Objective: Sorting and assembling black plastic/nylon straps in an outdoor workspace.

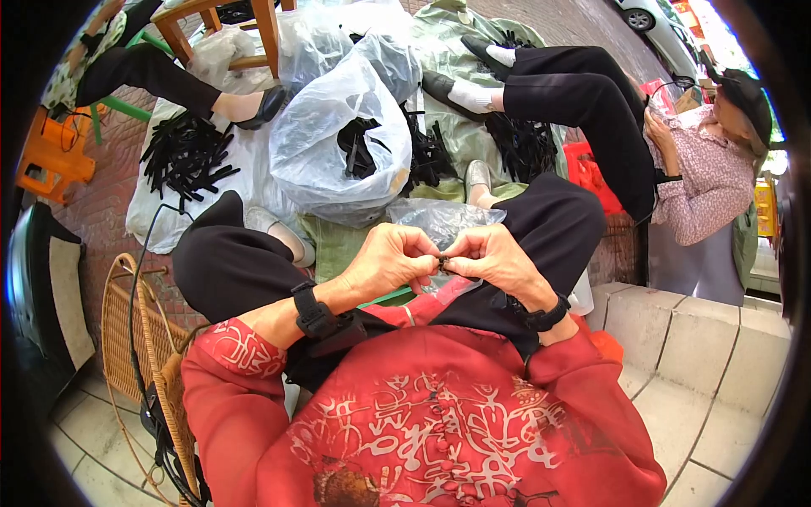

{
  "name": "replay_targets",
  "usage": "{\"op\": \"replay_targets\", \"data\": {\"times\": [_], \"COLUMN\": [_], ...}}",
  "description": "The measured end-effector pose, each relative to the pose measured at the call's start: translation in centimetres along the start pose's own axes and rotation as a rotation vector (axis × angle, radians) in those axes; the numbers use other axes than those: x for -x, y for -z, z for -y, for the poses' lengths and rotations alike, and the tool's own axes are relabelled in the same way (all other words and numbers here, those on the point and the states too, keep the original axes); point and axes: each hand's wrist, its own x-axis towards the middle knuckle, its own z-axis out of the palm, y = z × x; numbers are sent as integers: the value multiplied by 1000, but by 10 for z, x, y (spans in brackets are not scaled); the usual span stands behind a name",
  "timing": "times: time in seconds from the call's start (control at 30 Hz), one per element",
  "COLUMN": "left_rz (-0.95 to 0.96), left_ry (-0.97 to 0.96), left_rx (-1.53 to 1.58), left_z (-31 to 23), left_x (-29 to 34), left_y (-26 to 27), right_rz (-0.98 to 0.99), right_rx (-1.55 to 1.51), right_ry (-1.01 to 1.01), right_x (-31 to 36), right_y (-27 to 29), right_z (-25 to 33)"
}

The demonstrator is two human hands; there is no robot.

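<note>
Over my lap, my left hand (384,266) and my right hand (498,260) meet, thumbs and forefingers pinched together. Between the fingertips is a small dark piece (442,264), mostly covered by the fingers and too small to name. Both hands appear to grip it. Just beyond them a clear plastic bag (448,221) lies between my knees. Further off stands a large open translucent bag (296,144) with black strips (359,148) inside. Dark bands with small devices circle both my wrists.
Piles of black strips (187,156) lie on white and green sheeting. A wicker chair (144,338) is at my left, a tiled step (663,334) at my right. One person (705,182) sits at the far right, and another's leg (160,80) reaches in at the far left.
</note>
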Motion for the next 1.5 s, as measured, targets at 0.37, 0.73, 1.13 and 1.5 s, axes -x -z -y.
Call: {"op": "replay_targets", "data": {"times": [0.37,0.73,1.13,1.5], "left_rz": [-72,-73,-2,-276], "left_ry": [-101,-114,-240,-193], "left_rx": [-69,-4,-38,32], "left_z": [6,11,-4,1], "left_x": [-2,-1,0,-8], "left_y": [-3,-5,-4,6], "right_rz": [-190,-272,-108,-627], "right_rx": [58,39,-196,769], "right_ry": [127,167,157,794], "right_x": [0,-2,-9,-1], "right_y": [-16,-17,-10,-19], "right_z": [-6,-12,-9,4]}}
